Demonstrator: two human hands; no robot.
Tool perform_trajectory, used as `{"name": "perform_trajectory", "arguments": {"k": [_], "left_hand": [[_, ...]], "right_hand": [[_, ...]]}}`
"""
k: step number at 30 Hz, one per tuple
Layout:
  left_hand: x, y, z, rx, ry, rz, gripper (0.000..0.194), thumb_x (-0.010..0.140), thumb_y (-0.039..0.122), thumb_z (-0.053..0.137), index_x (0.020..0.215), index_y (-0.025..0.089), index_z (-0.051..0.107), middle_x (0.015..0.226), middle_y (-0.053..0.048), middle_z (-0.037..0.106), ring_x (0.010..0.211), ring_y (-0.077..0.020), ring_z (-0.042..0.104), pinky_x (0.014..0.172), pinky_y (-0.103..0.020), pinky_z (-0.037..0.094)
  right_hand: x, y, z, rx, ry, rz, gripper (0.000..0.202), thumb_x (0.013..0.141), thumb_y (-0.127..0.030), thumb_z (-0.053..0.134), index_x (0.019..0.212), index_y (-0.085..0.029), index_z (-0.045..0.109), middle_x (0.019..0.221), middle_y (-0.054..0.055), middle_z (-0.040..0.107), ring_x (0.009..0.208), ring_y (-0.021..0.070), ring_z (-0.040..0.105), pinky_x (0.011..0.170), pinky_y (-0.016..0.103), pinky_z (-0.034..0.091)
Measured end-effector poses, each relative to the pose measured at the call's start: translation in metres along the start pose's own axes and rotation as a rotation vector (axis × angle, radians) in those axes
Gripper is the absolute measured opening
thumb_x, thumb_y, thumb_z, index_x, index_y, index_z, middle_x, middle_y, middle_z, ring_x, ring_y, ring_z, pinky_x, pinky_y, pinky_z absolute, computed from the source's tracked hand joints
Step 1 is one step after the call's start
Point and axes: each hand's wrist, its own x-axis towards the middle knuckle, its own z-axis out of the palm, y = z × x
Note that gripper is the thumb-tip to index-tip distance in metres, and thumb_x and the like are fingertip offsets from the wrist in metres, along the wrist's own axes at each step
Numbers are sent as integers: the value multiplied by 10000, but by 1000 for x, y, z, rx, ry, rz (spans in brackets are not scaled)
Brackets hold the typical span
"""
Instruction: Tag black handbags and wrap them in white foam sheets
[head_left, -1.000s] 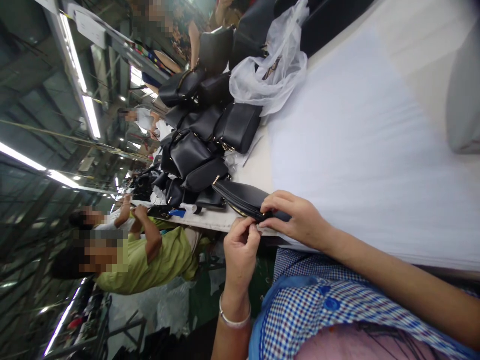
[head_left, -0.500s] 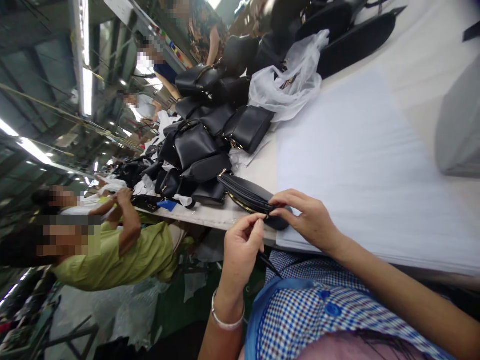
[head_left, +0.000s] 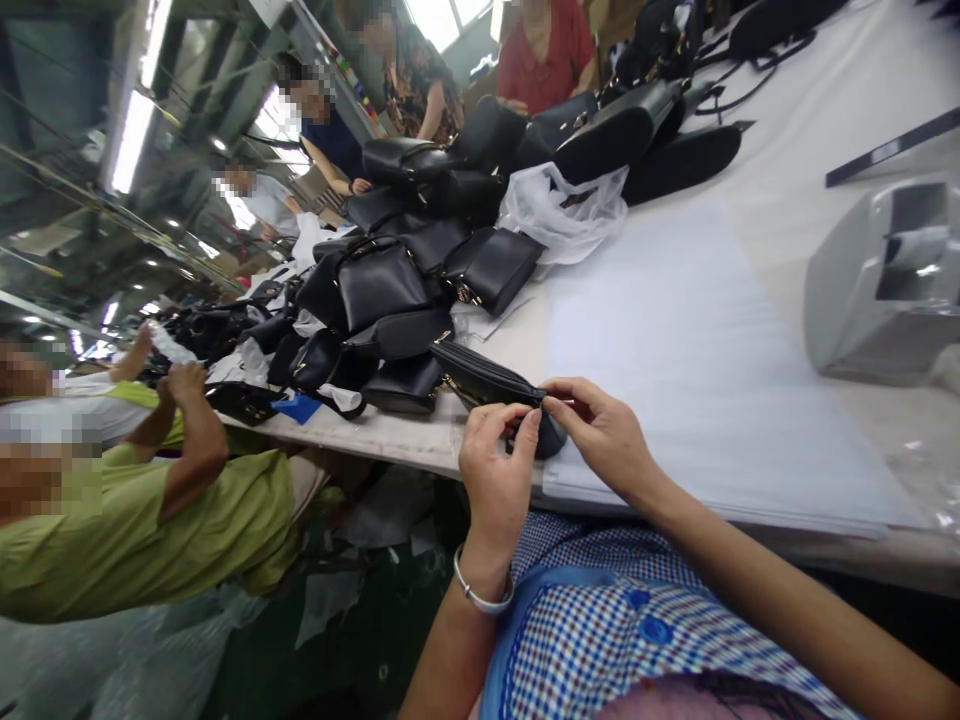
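A small black handbag (head_left: 484, 372) with zippers and gold-coloured fittings lies on its side at the table edge in front of me. My left hand (head_left: 496, 465), with a bracelet on the wrist, pinches at the bag's near end, thumb against forefinger. On the same end, my right hand (head_left: 604, 432) has its thumb and fingertips closed from the other side. The fingertips of both hands meet close together at the zipper's end. The exact small part between them is too small to make out, and part of the bag is hidden behind my left fingers.
A pile of black handbags (head_left: 382, 285) covers the table to the left and ahead. A clear plastic bag (head_left: 562, 215) lies beside it. White sheets (head_left: 660, 330) are stacked at the right, near a grey tape dispenser (head_left: 847, 290). A co-worker in green (head_left: 165, 530) stands at the left.
My left hand has shifted slightly right, and its fingers are now closer to my right fingertips. The bag has tilted a little. The view has swung right, showing more of the grey dispenser.
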Motion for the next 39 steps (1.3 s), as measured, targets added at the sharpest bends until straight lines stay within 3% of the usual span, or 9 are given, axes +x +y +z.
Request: {"name": "perform_trajectory", "arguments": {"k": [6,18,25,29,34,39], "left_hand": [[3,-2,11,-77,81,-38,113,843,296,707,875,190,686,862,-17,620,748,-131,574,723,-260,492],[4,-5,16,-192,97,-109,57,843,220,652,840,173,683,840,-15,618,713,-119,575,678,-237,492],[-11,-13,14,-272,22,-204,106,871,284,626,861,186,665,858,-19,623,747,-133,586,686,-240,489],[-9,-15,11,-279,17,-235,213,896,374,615,985,190,676,926,-43,650,820,-149,613,742,-257,499],[0,-13,14,-280,42,-246,259,827,431,698,876,177,701,805,-28,663,729,-142,602,677,-246,490],[3,-14,19,-562,13,-410,215,811,360,715,895,163,721,813,-22,701,743,-135,626,710,-245,503]], "right_hand": [[-1,2,1,73,29,85,233,852,-368,666,1017,-207,699,987,43,721,882,195,671,802,327,555],[-4,-9,3,-84,54,-47,164,887,-288,626,1005,-201,702,989,43,713,891,187,670,849,329,537],[-2,-11,4,-75,64,3,173,882,-297,620,999,-193,693,981,40,716,871,181,676,830,317,539],[-1,-10,3,-38,50,48,195,877,-333,629,1005,-201,695,992,45,724,860,189,678,818,331,550],[-2,-8,3,-14,54,19,192,871,-330,644,1004,-203,701,993,52,726,893,203,680,843,346,548],[-1,-8,1,-48,30,-47,157,882,-293,638,988,-211,720,979,40,720,907,190,668,860,330,529]]}}
